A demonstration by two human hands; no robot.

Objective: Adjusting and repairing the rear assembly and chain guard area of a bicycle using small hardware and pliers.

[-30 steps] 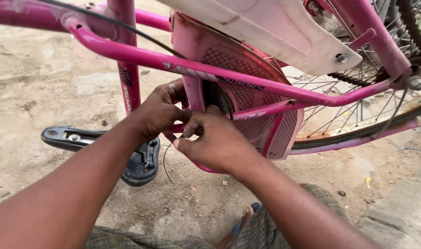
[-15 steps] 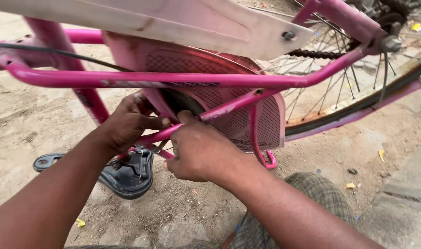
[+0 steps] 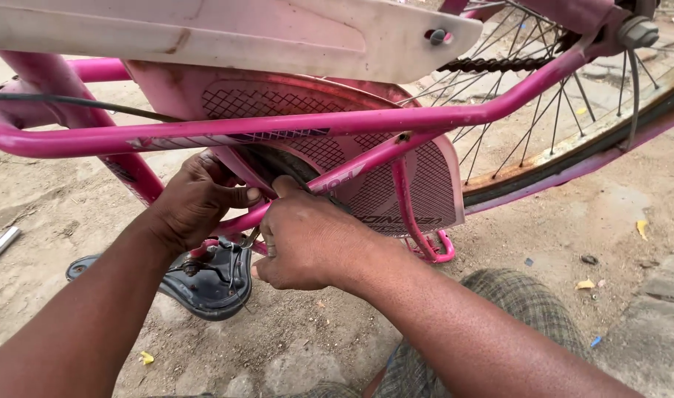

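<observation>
Pink bicycle frame point(image 3: 293, 129), upside down: left hand point(image 3: 193, 203) grips its lower tube, right hand point(image 3: 307, 239) closes on something small beside it, above the black saddle point(image 3: 204, 284).

Outdoor roadside repair spot: bare dirt ground point(image 3: 617, 214), upturned pink bicycle point(image 3: 278, 133), stone kerb point(image 3: 647, 324).

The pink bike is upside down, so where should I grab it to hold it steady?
Probably the long pink frame tube, gripped from above: it lies nearly level, bare and round enough for fingers to wrap. Avoid the spoked wheel and the chain.
</observation>
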